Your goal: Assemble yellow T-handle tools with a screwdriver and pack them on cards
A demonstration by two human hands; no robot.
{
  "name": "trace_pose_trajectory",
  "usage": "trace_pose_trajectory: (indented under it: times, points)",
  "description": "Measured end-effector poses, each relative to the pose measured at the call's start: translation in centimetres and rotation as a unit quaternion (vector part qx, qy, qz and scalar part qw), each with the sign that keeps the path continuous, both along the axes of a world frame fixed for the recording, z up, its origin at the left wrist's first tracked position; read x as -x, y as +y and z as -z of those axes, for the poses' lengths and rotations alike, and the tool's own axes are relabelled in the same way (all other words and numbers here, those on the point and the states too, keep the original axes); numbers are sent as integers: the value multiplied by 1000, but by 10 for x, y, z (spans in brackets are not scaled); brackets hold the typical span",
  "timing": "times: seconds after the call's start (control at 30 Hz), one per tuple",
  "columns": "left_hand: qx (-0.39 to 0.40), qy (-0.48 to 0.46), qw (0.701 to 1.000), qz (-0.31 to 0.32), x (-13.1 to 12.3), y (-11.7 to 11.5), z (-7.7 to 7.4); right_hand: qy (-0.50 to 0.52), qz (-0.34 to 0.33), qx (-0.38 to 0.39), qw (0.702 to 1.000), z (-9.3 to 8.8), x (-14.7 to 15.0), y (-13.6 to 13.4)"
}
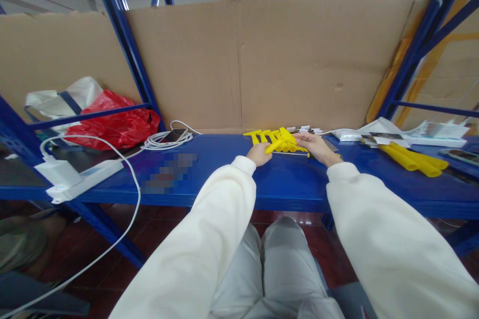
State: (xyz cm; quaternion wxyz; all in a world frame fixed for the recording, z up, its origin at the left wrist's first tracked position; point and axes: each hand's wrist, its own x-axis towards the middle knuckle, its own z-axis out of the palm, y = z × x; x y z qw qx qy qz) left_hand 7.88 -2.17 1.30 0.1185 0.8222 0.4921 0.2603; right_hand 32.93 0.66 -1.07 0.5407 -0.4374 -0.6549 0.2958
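Observation:
My left hand [259, 153] is closed around the tubular handle of a yellow T-shaped scraper [274, 146], which is held just over the blue tabletop. On the right, my right hand [315, 145] has its fingers and thumb at the wide head of the same scraper; the exact grip is small and partly hidden. Under and behind it, more yellow T-shaped scrapers [255, 136] lie side by side in a row. Small white and black pieces [304, 129], too small to name, lie behind my right hand.
More yellow tubular handles [415, 159] lie at the right by white packaging [381, 128]. A phone [462, 155] is at the far right. Coiled white cable [164, 140], a power strip [90, 177] and a red plastic bag [116, 122] are on the left. Cardboard [299, 60] stands behind.

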Motion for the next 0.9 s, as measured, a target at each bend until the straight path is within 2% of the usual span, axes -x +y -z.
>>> trace_pose_trajectory:
  times: [0.13,0.27,0.4,0.77,0.9]
  points:
    - [-12,33,999,-10,2,0,0,-115,17,-45,992,1,7,4]
    - [-12,57,998,-28,3,-1,-2,-210,29,-105,972,4,14,6]
    - [-13,73,996,-46,3,-4,-3,-279,36,-130,951,5,20,1]
    - [-13,70,995,-65,3,-7,-5,-365,24,-143,920,4,39,-8]
    - [-14,45,995,-83,2,-4,-3,-356,15,-153,922,5,43,-9]
